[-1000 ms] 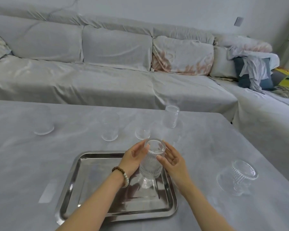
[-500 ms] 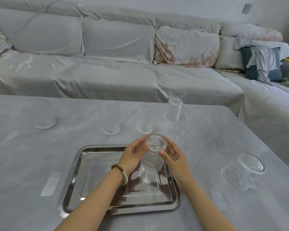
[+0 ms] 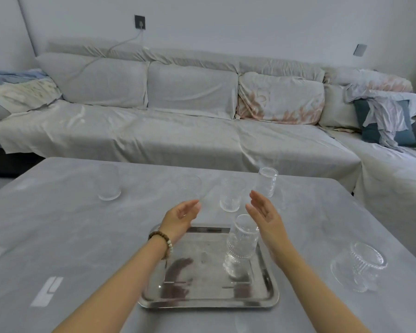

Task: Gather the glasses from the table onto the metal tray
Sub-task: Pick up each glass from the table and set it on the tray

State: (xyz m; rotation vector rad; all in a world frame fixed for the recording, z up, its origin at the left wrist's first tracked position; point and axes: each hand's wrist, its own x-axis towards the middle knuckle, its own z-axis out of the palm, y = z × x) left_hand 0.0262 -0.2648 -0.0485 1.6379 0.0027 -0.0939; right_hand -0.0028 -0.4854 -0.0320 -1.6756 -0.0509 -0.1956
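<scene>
Ribbed glass [image 3: 241,239] upright on tray [image 3: 202,300], right side. Left hand [image 3: 181,218] and right hand [image 3: 265,216] above tray, fingers spread, holding nothing.

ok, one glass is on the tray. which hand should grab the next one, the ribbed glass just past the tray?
Probably right. The right hand is open and nearer the ribbed glass beyond the tray. The left hand, also open, sits farther left.
</scene>
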